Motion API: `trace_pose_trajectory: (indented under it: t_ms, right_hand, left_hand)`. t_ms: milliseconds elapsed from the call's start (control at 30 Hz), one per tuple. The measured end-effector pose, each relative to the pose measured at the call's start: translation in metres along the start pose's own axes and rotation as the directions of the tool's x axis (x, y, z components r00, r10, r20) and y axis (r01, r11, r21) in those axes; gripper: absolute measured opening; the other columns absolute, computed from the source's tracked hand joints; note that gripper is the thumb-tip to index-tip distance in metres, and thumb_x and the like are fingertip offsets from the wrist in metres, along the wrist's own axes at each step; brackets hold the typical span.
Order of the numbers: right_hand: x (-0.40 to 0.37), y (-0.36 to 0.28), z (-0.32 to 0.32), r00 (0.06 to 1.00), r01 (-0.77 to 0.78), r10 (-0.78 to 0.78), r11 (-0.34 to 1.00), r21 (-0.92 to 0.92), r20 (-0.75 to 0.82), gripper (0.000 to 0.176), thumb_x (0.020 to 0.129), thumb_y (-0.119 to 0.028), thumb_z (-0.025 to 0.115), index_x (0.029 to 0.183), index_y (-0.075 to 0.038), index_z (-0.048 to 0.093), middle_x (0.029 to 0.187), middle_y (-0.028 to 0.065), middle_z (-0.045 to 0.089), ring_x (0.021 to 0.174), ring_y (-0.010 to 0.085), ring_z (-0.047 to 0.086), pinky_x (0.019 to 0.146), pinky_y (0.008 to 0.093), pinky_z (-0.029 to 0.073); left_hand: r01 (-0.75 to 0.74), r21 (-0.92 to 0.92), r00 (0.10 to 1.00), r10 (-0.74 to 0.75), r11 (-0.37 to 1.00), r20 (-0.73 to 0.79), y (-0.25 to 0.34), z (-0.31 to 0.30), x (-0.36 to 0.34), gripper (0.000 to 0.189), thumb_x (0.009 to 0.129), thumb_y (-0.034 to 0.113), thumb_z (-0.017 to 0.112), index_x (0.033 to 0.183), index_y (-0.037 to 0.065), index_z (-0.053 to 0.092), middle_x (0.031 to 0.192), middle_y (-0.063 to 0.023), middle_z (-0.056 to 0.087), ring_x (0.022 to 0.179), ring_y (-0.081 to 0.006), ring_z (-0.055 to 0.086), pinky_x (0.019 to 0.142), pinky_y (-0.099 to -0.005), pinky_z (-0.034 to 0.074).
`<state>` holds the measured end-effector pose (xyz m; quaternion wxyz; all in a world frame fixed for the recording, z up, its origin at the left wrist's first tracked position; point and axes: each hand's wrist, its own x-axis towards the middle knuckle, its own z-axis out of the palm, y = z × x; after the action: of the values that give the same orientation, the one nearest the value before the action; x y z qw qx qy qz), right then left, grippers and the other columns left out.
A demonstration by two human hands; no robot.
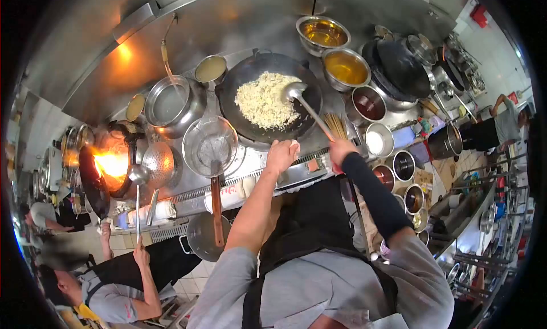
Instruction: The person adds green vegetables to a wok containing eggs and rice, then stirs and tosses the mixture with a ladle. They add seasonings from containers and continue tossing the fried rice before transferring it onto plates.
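A large black wok holds pale, crumbly fried food. My right hand is closed round the handle of a metal ladle, whose bowl rests at the right side of the food. At the wok's near rim is my left hand, its fingers curled round what seems to be a whitish cloth, mostly hidden. A wire strainer with a wooden handle lies left of the wok. Behind my right hand stands a bamboo brush.
Bowls of yellow liquid and sauce pots stand at right. At left, a co-worker holds a ladle near a flaming burner. A steel pot sits behind the strainer. Another person stands far right.
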<state>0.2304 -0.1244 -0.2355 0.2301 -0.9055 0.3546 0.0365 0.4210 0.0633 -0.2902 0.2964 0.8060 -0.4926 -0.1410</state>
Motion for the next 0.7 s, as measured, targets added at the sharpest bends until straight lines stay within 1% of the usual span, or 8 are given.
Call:
trace_pose_trajectory:
  t_ms: [67,133,167,300,400,567,667,700]
  right_hand:
    - [0.062,-0.025,0.05,0.993,0.03,-0.019,0.995,0.095,-0.116,0.04,0.104,-0.03,0.055,0.131,0.0,0.059,0.097,0.0299,0.074,0.095,0.0496,0.071,0.083,0.0588,0.056]
    - [0.062,-0.065,0.046,0.991,0.12,-0.115,0.991,0.065,-0.075,0.03,0.103,-0.03,0.057,0.116,-0.003,0.058,0.092,0.0291,0.074,0.092,0.051,0.071,0.082,0.061,0.056]
    - [0.065,-0.053,0.066,0.983,0.181,-0.176,0.98,0.088,-0.052,0.036,0.103,-0.029,0.058,0.127,-0.002,0.056,0.094,0.029,0.074,0.092,0.0503,0.071,0.081,0.0599,0.056]
    - [-0.002,-0.021,-0.011,0.938,0.33,-0.32,0.942,-0.061,0.13,0.049,0.101,-0.021,0.061,0.144,-0.001,0.05,0.086,0.0279,0.072,0.082,0.0481,0.072,0.073,0.0572,0.055]
    - [0.029,-0.01,-0.037,0.943,0.33,-0.317,0.925,-0.189,0.097,0.038,0.102,-0.024,0.06,0.133,-0.002,0.055,0.091,0.0265,0.074,0.086,0.046,0.073,0.075,0.0558,0.056]
    - [0.071,-0.048,0.053,0.979,0.205,-0.203,0.978,0.038,-0.03,0.028,0.103,-0.027,0.058,0.116,-0.003,0.056,0.093,0.0285,0.072,0.09,0.0489,0.072,0.078,0.0571,0.056]
    - [0.021,-0.027,0.059,0.931,0.322,-0.363,0.857,0.404,0.028,0.036,0.104,-0.028,0.057,0.13,-0.002,0.056,0.095,0.0312,0.07,0.094,0.0512,0.069,0.081,0.0548,0.055]
    - [0.033,0.013,0.085,0.886,0.436,-0.463,0.846,0.308,0.018,0.044,0.106,-0.022,0.061,0.145,-0.004,0.056,0.117,0.0254,0.071,0.105,0.0395,0.07,0.088,0.0462,0.055]
  left_hand:
    - [-0.018,-0.012,1.0,0.017,1.0,-0.019,-0.001,-0.001,0.0,0.035,0.108,0.036,0.054,0.096,0.007,0.069,0.098,-0.0193,0.074,0.099,-0.0377,0.068,0.097,-0.0466,0.044]
    - [-0.018,0.025,1.0,0.018,1.0,0.004,-0.002,0.003,-0.003,0.036,0.108,0.037,0.054,0.096,0.007,0.069,0.098,-0.0194,0.074,0.099,-0.0375,0.067,0.098,-0.0463,0.044]
    - [-0.024,0.044,1.0,0.024,0.999,0.011,-0.003,0.002,0.002,0.036,0.108,0.037,0.053,0.096,0.007,0.069,0.098,-0.0195,0.074,0.099,-0.0373,0.067,0.098,-0.0461,0.044]
    - [-0.038,-0.006,0.997,0.038,0.999,-0.063,-0.011,0.013,0.001,0.043,0.109,0.04,0.05,0.091,0.005,0.066,0.095,-0.0204,0.073,0.095,-0.0393,0.066,0.097,-0.0484,0.045]
    - [-0.027,-0.003,0.998,0.026,1.0,-0.048,-0.012,0.014,0.003,0.044,0.11,0.04,0.049,0.092,0.005,0.067,0.097,-0.0202,0.074,0.099,-0.038,0.067,0.098,-0.0473,0.045]
    - [0.035,0.048,0.999,-0.036,0.998,0.025,0.006,-0.001,-0.003,0.036,0.109,0.034,0.051,0.093,0.005,0.067,0.1,-0.0209,0.074,0.098,-0.0373,0.067,0.097,-0.0472,0.045]
    - [0.045,0.08,0.999,-0.046,0.996,0.01,0.016,0.001,-0.001,0.035,0.108,0.032,0.05,0.093,0.004,0.066,0.098,-0.0212,0.074,0.096,-0.0392,0.066,0.097,-0.0493,0.045]
    - [0.074,0.124,0.996,-0.068,0.989,-0.058,0.019,0.01,0.0,0.035,0.108,0.033,0.051,0.093,0.004,0.066,0.096,-0.0224,0.073,0.095,-0.0412,0.066,0.096,-0.0508,0.045]
